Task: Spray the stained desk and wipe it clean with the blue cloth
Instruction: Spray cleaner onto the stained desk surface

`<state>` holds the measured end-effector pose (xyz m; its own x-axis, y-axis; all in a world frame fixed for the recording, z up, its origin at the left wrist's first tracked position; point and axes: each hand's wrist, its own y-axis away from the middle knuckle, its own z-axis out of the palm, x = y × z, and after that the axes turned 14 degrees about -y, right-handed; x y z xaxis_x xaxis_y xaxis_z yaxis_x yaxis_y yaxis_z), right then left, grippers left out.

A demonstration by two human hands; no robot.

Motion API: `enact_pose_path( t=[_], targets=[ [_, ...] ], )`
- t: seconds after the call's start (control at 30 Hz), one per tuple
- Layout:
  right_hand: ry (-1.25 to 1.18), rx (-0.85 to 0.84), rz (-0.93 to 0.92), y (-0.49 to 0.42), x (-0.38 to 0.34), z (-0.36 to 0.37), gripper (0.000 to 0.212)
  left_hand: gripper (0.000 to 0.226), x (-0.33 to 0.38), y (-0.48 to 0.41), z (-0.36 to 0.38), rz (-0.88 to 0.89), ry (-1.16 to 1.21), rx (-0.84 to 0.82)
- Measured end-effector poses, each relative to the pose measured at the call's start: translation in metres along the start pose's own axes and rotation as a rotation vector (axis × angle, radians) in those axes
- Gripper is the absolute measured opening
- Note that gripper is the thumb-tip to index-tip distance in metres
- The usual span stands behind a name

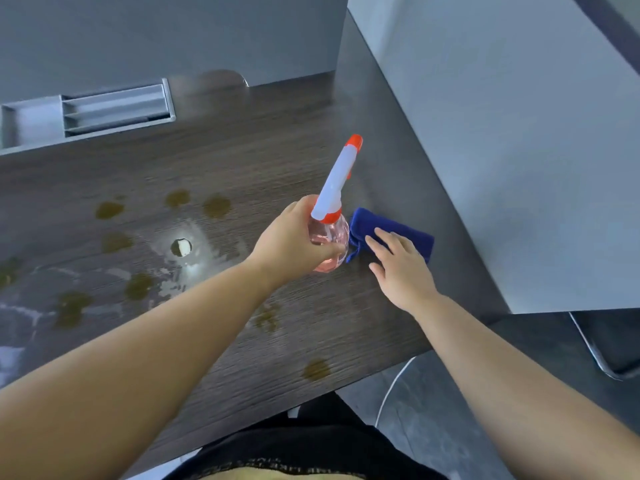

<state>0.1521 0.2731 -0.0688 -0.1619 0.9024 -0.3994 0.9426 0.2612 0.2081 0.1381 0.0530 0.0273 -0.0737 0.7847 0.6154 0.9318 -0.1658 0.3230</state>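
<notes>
While left hand [294, 237] grips the bottle [333, 192] by its belly, right hand [401, 268] lies flat on the cloth [393, 225], right of the stains [216, 206]: soft, limp, likely light; bunch a fold.

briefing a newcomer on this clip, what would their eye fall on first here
The spray bottle, pink with a white and orange head, stands out mid-frame, held by the left grip. Just right of it, the right grip lies flat on the blue cloth. Yellow-brown stains dot the dark desk to the left, around a wet-looking shiny patch.
</notes>
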Motion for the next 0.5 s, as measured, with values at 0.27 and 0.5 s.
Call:
enact_pose_path(
  t=[0.27,0.5],
  targets=[
    [-1.101,0.012,0.091,0.014,-0.030,-0.072,0.057,0.053,0.026,0.002,0.021,-0.023,-0.038,-0.005],
    [-1.159,0.261,0.078,0.019,-0.065,-0.079,0.081,0.058,0.060,0.004,0.058,0.009,-0.097,-0.076]
  ],
)
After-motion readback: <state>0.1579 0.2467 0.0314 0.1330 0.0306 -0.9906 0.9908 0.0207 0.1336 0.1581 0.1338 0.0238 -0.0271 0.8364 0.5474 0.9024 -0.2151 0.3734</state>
